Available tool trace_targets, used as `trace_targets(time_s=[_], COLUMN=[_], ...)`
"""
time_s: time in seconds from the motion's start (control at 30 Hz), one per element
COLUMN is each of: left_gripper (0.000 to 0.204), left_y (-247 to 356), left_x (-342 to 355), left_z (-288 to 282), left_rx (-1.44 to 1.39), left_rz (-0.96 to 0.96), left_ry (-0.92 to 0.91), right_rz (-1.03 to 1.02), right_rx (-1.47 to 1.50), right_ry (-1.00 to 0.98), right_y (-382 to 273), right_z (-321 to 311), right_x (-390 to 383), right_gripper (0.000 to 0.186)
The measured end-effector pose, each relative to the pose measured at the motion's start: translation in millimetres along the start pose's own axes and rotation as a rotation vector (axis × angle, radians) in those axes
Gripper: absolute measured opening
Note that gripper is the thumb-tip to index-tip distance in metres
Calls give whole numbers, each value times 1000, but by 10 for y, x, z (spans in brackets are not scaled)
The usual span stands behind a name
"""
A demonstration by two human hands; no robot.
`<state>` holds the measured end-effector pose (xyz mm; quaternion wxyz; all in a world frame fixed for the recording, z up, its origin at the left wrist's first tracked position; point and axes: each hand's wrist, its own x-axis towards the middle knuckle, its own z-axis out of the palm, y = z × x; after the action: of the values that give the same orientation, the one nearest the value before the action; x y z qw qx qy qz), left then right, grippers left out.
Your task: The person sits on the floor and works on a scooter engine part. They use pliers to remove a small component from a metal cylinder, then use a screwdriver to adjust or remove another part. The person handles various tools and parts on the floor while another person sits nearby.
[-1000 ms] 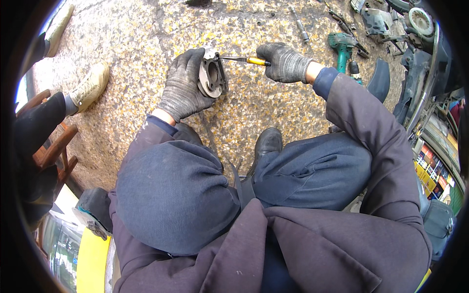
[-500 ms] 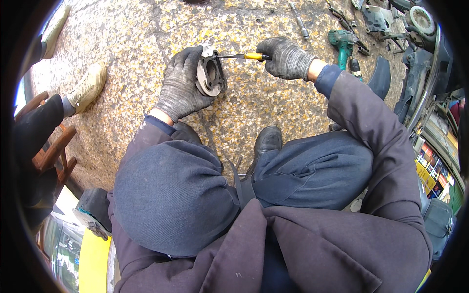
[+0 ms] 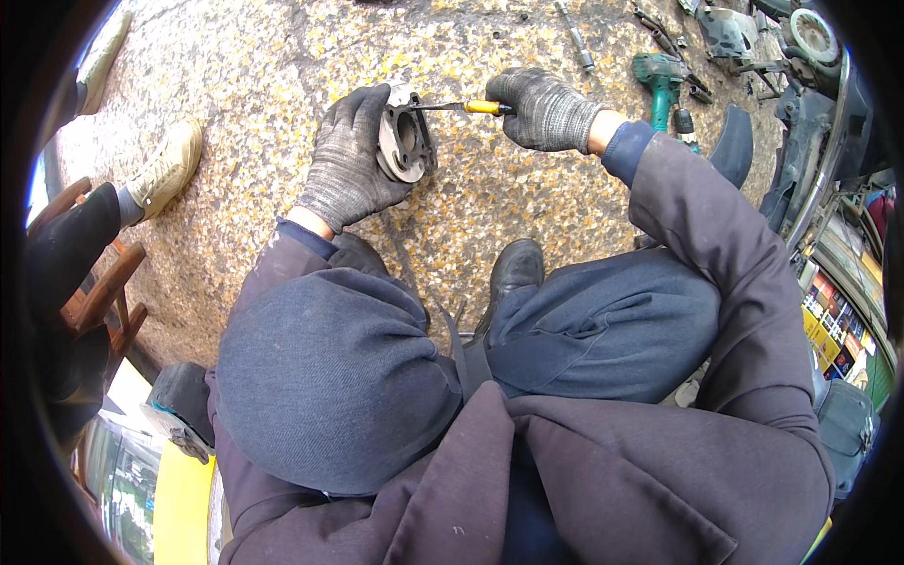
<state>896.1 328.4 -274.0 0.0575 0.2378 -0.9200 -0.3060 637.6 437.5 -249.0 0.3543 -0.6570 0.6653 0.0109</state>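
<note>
My left hand (image 3: 347, 160), in a grey knit glove, grips a grey metal engine part (image 3: 405, 143) with a round bore and bolt holes, tilted with its face toward the right. My right hand (image 3: 548, 111), gloved the same way, is closed on a thin metal-bladed tool with a yellow handle (image 3: 485, 106). The blade reaches leftward to the upper edge of the part.
Right of my hands lie a teal power drill (image 3: 659, 91), a metal extension bar (image 3: 576, 40), dark panels (image 3: 730, 151) and a wheel (image 3: 812, 36). At left are another person's beige shoe (image 3: 165, 169) and a wooden chair (image 3: 104, 306). My knees are drawn up below.
Both my hands, the metal part and the yellow-handled tool have shifted slightly upward and a little leftward. Both grips stay the same.
</note>
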Motion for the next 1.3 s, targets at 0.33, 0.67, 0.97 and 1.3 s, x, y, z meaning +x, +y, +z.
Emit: trace_targets(time_s=[0.33,0.67,0.97,1.3], left_gripper=[100,96,95,90], left_y=[2,-21,-40,94], left_x=[-1,4,23,101], left_z=[-5,-54,-61,-38], left_rx=[51,31,59,-36], left_rz=[0,-6,14,94], left_ry=[-6,-25,-34,64], right_rz=[74,78,79,128], right_rx=[-35,-37,-164,148], right_ry=[-255,-289,-250,-243], right_y=[-71,-92,-110,26], right_z=[-120,-164,-135,-39], right_x=[155,190,154,-22], right_gripper=[30,26,27,36])
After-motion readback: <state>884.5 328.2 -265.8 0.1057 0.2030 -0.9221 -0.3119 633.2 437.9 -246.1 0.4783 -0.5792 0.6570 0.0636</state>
